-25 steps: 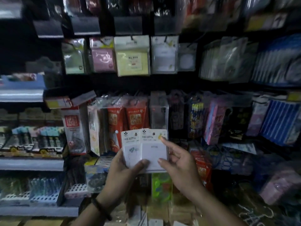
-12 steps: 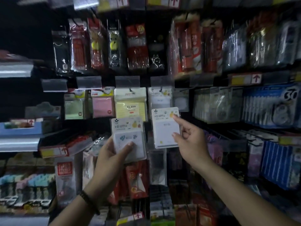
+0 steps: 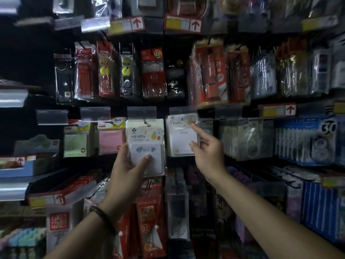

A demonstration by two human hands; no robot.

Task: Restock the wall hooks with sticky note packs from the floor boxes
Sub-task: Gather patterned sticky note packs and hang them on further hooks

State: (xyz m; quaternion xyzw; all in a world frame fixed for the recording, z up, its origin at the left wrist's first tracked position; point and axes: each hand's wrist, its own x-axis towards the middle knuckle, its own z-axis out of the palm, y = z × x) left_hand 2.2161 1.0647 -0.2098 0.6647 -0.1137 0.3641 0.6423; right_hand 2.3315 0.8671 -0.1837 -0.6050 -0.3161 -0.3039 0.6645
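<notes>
My left hand [image 3: 127,165] grips a white sticky note pack [image 3: 146,146] from below, thumb across its front, in front of the middle hook row. To the right, my right hand [image 3: 207,154] pinches a second white sticky note pack [image 3: 181,135] by its right edge, index finger near the top corner, thumb lower down. That pack's top sits right under a clear label holder [image 3: 183,110] at a wall hook. The hook itself is hidden. No floor boxes are in view.
Green [image 3: 76,140] and pink [image 3: 110,140] sticky note packs hang left of my left hand. Pen packs [image 3: 154,73] fill the row above, correction tape packs [image 3: 306,139] hang at the right, red packs [image 3: 149,217] below. Shelf edges [image 3: 13,98] jut out at the left.
Both hands have risen from the lower rows to the sticky note row. The two packs, first held together, are apart; the right-hand pack has reached the hook under the label holder.
</notes>
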